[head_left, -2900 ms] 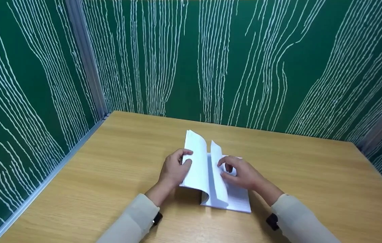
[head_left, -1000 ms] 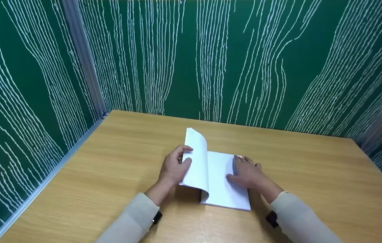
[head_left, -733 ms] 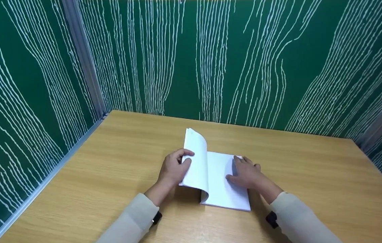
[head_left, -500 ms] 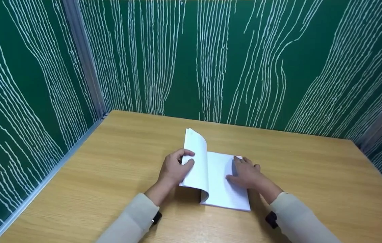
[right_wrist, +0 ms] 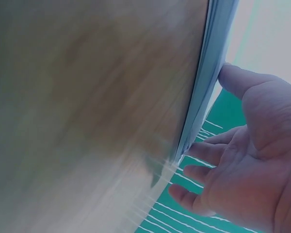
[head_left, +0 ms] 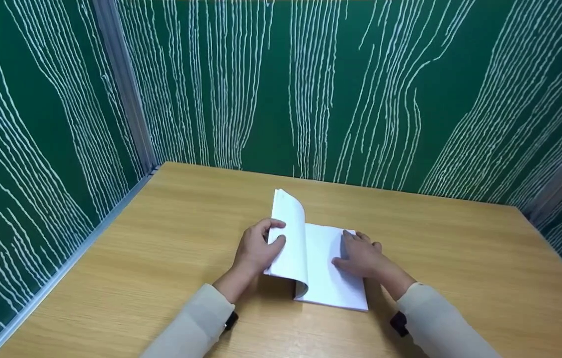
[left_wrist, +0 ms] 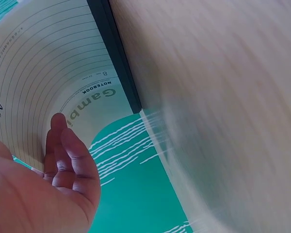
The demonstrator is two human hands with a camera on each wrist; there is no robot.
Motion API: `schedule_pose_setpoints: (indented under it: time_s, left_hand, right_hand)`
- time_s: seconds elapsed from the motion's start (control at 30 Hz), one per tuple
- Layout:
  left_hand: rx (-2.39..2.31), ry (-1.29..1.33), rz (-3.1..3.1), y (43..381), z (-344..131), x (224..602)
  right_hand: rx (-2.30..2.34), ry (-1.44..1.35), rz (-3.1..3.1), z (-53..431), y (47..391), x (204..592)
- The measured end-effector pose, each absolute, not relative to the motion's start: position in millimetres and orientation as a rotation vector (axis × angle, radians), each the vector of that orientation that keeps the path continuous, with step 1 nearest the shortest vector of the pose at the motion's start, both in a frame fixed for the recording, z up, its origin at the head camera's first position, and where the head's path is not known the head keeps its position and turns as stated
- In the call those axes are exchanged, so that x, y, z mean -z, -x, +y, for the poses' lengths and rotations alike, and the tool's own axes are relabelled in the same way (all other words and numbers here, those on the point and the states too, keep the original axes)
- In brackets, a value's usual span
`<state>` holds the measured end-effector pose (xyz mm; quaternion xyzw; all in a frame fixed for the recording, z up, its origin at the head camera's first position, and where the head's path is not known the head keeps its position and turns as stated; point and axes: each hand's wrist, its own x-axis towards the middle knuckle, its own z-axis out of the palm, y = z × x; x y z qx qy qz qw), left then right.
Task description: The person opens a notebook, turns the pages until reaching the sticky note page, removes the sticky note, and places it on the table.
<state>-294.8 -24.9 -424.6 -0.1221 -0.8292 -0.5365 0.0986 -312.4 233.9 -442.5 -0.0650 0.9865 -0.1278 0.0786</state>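
Observation:
An open notebook (head_left: pixel 328 268) with white pages lies on the wooden table. My left hand (head_left: pixel 256 246) grips its raised left stack of pages (head_left: pixel 289 238), thumb on the page face, so the stack curves upward. In the left wrist view the cover (left_wrist: pixel 53 58) shows ruled lines and the word NOTEBOOK beside a dark spine (left_wrist: pixel 117 58); the fingers of my left hand (left_wrist: pixel 63 179) lie along the cover. My right hand (head_left: pixel 362 253) rests on the flat right page near its outer edge, fingers extended. The right wrist view shows that hand (right_wrist: pixel 252 150) with its thumb at the page edges (right_wrist: pixel 203 82).
The wooden table (head_left: pixel 186 209) extends around the notebook on all sides. Green panels with white wavy lines (head_left: pixel 271 99) stand behind it and along the left and right. A grey metal post (head_left: pixel 124 79) marks the left back corner. Dark bands (head_left: pixel 231 320) sit at the wrists.
Earlier, a single page stood raised at my right fingers; it no longer stands there. The right hand has since spread onto the flat right page. My left hand stays put with the pages.

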Motion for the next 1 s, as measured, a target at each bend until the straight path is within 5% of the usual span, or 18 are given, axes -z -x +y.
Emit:
schedule_pose_setpoints:
  time_s: [1.0]
  left_hand:
    - [1.602,0.295,-2.476,292.2,-22.2,422.4]
  right_hand:
    - [0.565,0.36,3.082,227.7,312.5,441.0]
